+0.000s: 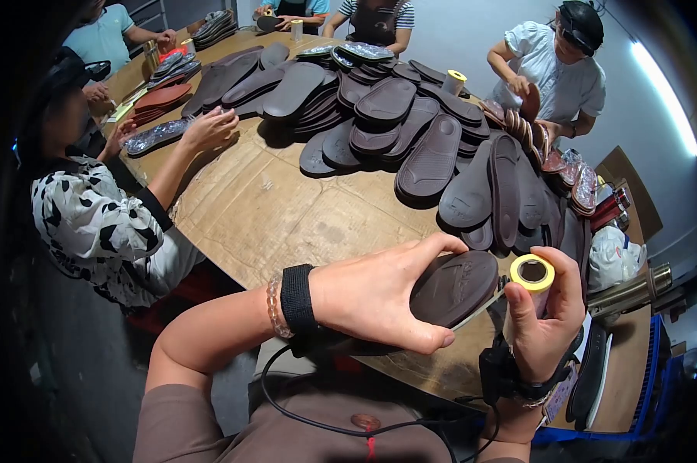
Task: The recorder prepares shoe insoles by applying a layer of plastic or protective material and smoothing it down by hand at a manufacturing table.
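So the left hand (383, 289) is spread wide across a dark brown sole (458, 285), thumb on the near edge and forefinger on the far one, so it's got a proper hold on it. The sole is up off the table (263, 204), right in front of the person's body, with some stamped marking facing up. The right hand (549, 328) is partly curled, thumb and forefinger pinching a yellow-rimmed roll (532, 284) just beside the sole's end. There's a pale strip (478, 313) along the sole's edge towards the roll, can't tell if it's tape or just the edge. Past the hands there's a big messy pile (427, 158) of similar soles, lots of them overlapping, and another roll (454, 82) stands at its far side. A white bag (615, 253) and a metal cylinder (632, 293) are over on the right. Someone in a spotted top (94, 204) reaches in from the left, and someone in a white shirt (551, 65) is handling stuff at the far right.
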Motion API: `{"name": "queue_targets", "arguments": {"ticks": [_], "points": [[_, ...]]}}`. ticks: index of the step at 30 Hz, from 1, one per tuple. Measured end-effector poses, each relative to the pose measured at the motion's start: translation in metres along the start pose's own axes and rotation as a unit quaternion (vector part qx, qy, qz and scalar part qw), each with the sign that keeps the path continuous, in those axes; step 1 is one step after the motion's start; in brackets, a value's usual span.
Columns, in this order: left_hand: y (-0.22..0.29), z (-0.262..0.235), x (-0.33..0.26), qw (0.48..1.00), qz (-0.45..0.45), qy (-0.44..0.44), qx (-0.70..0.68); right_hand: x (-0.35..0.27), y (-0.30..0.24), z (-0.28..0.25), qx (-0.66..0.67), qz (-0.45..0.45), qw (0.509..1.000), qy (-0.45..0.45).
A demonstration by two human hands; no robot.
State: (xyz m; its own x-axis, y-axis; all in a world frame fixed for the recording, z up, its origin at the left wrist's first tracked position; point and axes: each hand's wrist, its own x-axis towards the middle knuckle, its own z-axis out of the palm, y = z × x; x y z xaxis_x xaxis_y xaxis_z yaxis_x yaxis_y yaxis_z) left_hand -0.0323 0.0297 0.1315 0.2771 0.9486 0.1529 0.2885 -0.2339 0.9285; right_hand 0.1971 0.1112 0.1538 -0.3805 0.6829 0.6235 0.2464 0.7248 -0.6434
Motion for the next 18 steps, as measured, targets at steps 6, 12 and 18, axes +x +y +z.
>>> {"name": "queue_targets", "arguments": {"ticks": [6,12,18], "points": [[-0.0001,-0.003,-0.0017,1.0,-0.012,-0.001,-0.005,-0.0019,0.0026,0.0048,-0.024,0.007,1.0,0.008],[-0.0042,-0.0024,-0.0006,1.0,-0.004,-0.003,-0.003,0.0004,0.0016,0.0061,-0.04,0.007,0.999,0.0],[-0.0026,-0.0044,0.0001,1.0,0.008,-0.014,0.003,-0.0008,0.0002,0.0077,-0.014,0.027,0.999,-0.013]]}}
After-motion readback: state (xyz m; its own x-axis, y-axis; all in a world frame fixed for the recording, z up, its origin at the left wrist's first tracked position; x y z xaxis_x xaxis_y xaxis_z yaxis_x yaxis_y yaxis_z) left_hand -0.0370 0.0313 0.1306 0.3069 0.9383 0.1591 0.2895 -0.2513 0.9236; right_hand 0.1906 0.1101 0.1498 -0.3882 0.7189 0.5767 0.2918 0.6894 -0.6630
